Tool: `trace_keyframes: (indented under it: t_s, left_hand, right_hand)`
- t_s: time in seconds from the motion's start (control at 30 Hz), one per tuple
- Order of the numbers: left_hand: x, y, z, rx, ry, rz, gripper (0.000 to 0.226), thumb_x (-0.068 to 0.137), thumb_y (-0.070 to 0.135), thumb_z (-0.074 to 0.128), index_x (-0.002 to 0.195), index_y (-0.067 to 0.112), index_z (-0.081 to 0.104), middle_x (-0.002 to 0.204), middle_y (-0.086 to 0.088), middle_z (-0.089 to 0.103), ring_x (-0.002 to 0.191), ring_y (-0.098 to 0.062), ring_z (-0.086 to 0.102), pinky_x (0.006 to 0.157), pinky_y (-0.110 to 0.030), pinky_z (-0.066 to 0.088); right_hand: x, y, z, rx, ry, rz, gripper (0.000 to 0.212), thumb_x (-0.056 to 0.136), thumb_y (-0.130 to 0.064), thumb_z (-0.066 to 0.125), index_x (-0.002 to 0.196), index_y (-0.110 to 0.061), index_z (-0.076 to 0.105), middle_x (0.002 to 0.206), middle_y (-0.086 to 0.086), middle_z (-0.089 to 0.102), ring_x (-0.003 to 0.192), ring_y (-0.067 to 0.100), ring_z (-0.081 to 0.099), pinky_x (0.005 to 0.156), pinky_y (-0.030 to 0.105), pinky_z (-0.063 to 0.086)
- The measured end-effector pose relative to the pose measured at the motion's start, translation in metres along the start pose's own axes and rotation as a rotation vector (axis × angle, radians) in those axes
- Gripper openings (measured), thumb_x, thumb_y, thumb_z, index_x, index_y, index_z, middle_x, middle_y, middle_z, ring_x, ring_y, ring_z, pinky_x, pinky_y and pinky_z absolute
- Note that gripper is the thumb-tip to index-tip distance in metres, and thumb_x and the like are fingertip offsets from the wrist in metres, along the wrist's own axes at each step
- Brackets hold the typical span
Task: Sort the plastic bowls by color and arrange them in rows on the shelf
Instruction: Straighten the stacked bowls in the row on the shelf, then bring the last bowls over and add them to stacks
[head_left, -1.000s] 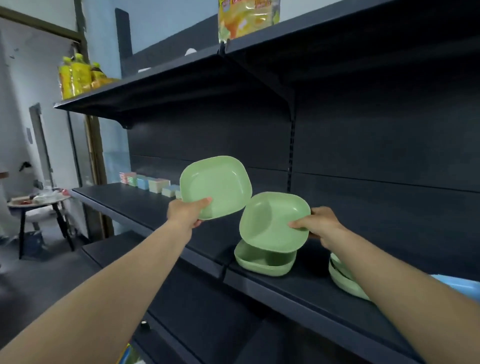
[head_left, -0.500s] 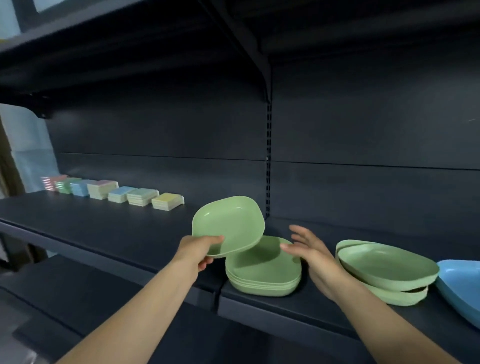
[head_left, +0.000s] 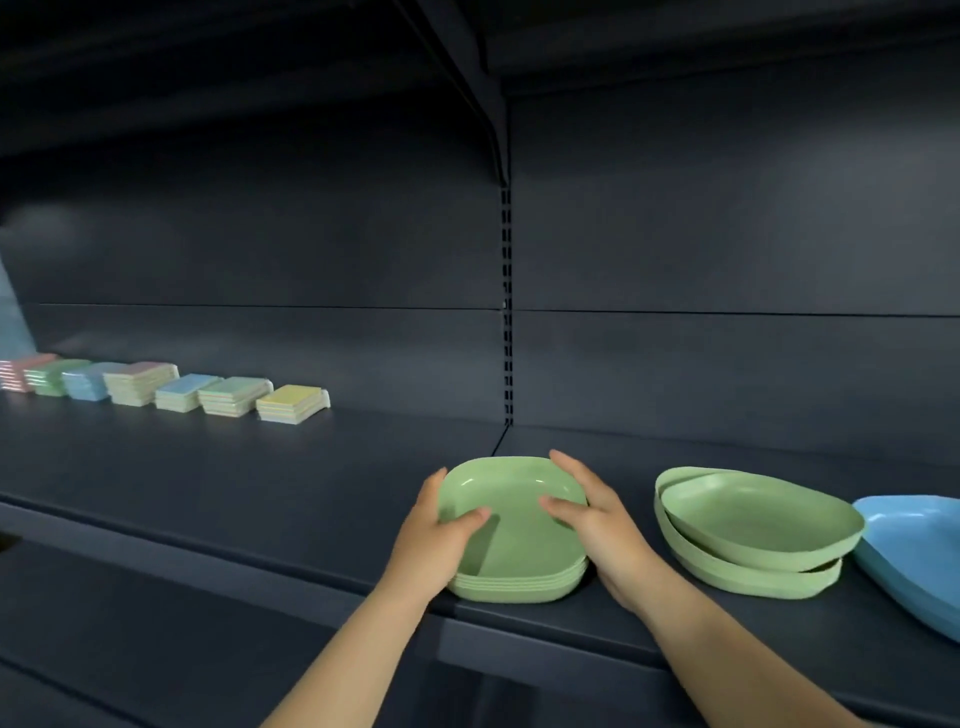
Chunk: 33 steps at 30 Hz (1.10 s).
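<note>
A stack of several small square green bowls (head_left: 511, 551) stands near the front edge of the dark shelf (head_left: 270, 499). My left hand (head_left: 439, 535) grips its left side, thumb over the rim. My right hand (head_left: 589, 512) holds the right side, thumb inside the top bowl. To the right lie two larger green bowls (head_left: 753, 525), nested and tilted. A blue bowl (head_left: 919, 551) sits at the far right, cut off by the frame edge.
A row of small pastel stacks (head_left: 208, 392) in pink, green, blue and yellow runs along the shelf's back left. The upright slotted post (head_left: 506, 312) divides the back panel. A lower shelf (head_left: 156, 649) juts out below.
My left hand has set its green bowl down onto the stack. Both hands now clasp the stack's sides. The view has dropped and turned toward the shelf.
</note>
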<state>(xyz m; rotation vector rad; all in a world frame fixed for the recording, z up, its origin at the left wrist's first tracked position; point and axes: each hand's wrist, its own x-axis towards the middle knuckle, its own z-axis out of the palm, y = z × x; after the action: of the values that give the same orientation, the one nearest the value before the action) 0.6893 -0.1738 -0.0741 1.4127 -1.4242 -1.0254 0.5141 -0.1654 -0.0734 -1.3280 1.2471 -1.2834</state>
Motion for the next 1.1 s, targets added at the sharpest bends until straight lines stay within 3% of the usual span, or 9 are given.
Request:
trace_keyframes:
  t_s: [0.2, 0.33, 0.4, 0.47, 0.53, 0.7, 0.8, 0.97, 1.1]
  left_hand:
    - [-0.001, -0.001, 0.0, 0.019, 0.012, 0.008, 0.047, 0.088, 0.03, 0.063, 0.129, 0.034, 0.041, 0.105, 0.02, 0.054, 0.097, -0.005, 0.053, 0.077, -0.024, 0.037]
    - [0.001, 0.006, 0.0, 0.087, 0.02, -0.024, 0.047, 0.086, 0.032, 0.065, 0.127, 0.029, 0.043, 0.104, 0.017, 0.058, 0.093, -0.002, 0.056, 0.072, -0.019, 0.04]
    - [-0.001, 0.013, -0.002, 0.162, 0.003, -0.028, 0.061, 0.086, 0.038, 0.065, 0.138, 0.026, 0.036, 0.122, 0.013, 0.057, 0.108, -0.007, 0.056, 0.086, -0.023, 0.043]
    - [-0.01, 0.024, -0.007, 0.295, 0.007, -0.007, 0.076, 0.086, 0.045, 0.062, 0.149, 0.028, 0.022, 0.148, 0.007, 0.037, 0.134, -0.015, 0.038, 0.109, -0.032, 0.033]
    - [-0.022, 0.042, -0.011, 0.439, 0.021, 0.079, 0.078, 0.087, 0.047, 0.059, 0.15, 0.029, 0.018, 0.155, 0.003, 0.022, 0.142, -0.016, 0.024, 0.115, -0.036, 0.024]
    - [-0.068, 0.108, 0.002, 0.89, 0.017, 0.31, 0.063, 0.091, 0.05, 0.049, 0.145, 0.023, 0.032, 0.15, 0.003, 0.029, 0.139, -0.017, 0.027, 0.112, -0.033, 0.028]
    - [-0.11, 0.134, 0.04, 1.039, 0.049, 0.418, 0.059, 0.094, 0.053, 0.041, 0.144, 0.021, 0.035, 0.147, 0.001, 0.035, 0.137, -0.02, 0.03, 0.111, -0.035, 0.029]
    - [-0.181, 0.145, 0.154, 1.069, 0.009, 0.595, 0.058, 0.095, 0.053, 0.039, 0.143, 0.021, 0.035, 0.143, -0.001, 0.038, 0.133, -0.022, 0.032, 0.108, -0.036, 0.03]
    - [-0.24, 0.151, 0.252, 1.015, -0.088, 0.618, 0.057, 0.093, 0.053, 0.042, 0.14, 0.02, 0.038, 0.143, -0.003, 0.039, 0.133, -0.023, 0.033, 0.106, -0.036, 0.031]
  right_hand:
    - [0.006, 0.004, -0.003, -0.012, -0.02, 0.035, 0.059, 0.086, 0.003, 0.057, 0.133, -0.032, 0.047, 0.113, -0.015, 0.055, 0.092, -0.01, 0.051, 0.07, 0.008, 0.041]
    - [0.007, 0.002, -0.003, -0.006, -0.032, 0.022, 0.055, 0.089, -0.002, 0.056, 0.134, -0.03, 0.044, 0.107, -0.021, 0.052, 0.085, -0.011, 0.048, 0.072, 0.008, 0.039]
    - [0.005, -0.002, -0.003, -0.013, -0.021, 0.006, 0.054, 0.09, -0.01, 0.059, 0.138, -0.026, 0.042, 0.116, -0.015, 0.052, 0.095, -0.005, 0.051, 0.086, 0.015, 0.036]
    - [-0.002, -0.01, -0.008, -0.088, -0.002, -0.025, 0.056, 0.089, -0.021, 0.062, 0.141, -0.027, 0.04, 0.136, -0.009, 0.046, 0.117, 0.006, 0.046, 0.096, 0.021, 0.032]
    - [-0.015, -0.025, -0.024, -0.206, -0.01, -0.093, 0.057, 0.089, -0.025, 0.062, 0.141, -0.028, 0.039, 0.147, -0.005, 0.037, 0.13, 0.011, 0.039, 0.102, 0.024, 0.031]
    - [-0.064, -0.083, -0.109, -0.728, -0.041, -0.433, 0.055, 0.09, -0.025, 0.061, 0.141, -0.023, 0.039, 0.147, -0.005, 0.035, 0.138, 0.014, 0.029, 0.103, 0.02, 0.024]
    - [-0.119, -0.093, -0.176, -0.961, 0.03, -0.518, 0.058, 0.089, -0.027, 0.061, 0.142, -0.022, 0.037, 0.149, -0.002, 0.035, 0.142, 0.015, 0.021, 0.111, 0.023, 0.02]
    - [-0.227, -0.074, -0.302, -1.423, 0.08, -0.39, 0.068, 0.087, -0.043, 0.059, 0.146, -0.024, 0.03, 0.154, -0.001, 0.026, 0.146, 0.017, 0.013, 0.117, 0.029, 0.012]
    - [-0.313, -0.076, -0.391, -1.495, 0.166, -0.246, 0.071, 0.086, -0.045, 0.059, 0.147, -0.028, 0.024, 0.155, -0.001, 0.021, 0.143, 0.02, 0.017, 0.115, 0.033, 0.017]
